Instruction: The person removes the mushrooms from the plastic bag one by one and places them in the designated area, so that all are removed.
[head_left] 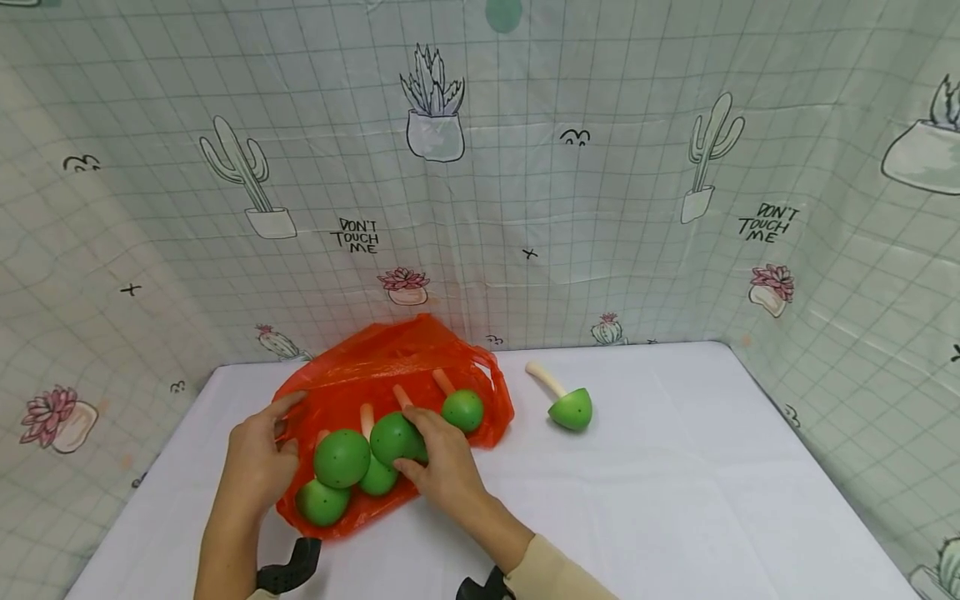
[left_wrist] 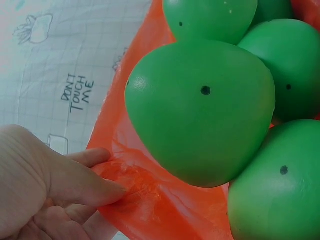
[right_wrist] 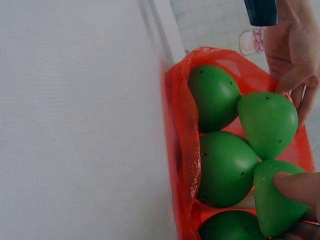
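A red plastic bag (head_left: 382,337) lies on the table with several green-capped toy mushrooms on or in it, their pale stems pointing toward the back. My left hand (head_left: 258,458) is at the bag's left side. In the left wrist view, its thumb and a finger pinch the red plastic beside a green cap (left_wrist: 200,115). With thumb and fingers around its cap, my right hand (head_left: 450,475) grips a mushroom (head_left: 393,437) near the middle of the bag; the right wrist view shows the thumb pressed on that cap (right_wrist: 275,210). Another mushroom (head_left: 462,410) lies at the bag's right end.
One more green mushroom (head_left: 572,408) lies outside the bag, to its right, stem pointing back and left. A white cloth covers the table (head_left: 675,483). Patterned fabric (head_left: 525,183) with cactus drawings hangs behind and at both sides.
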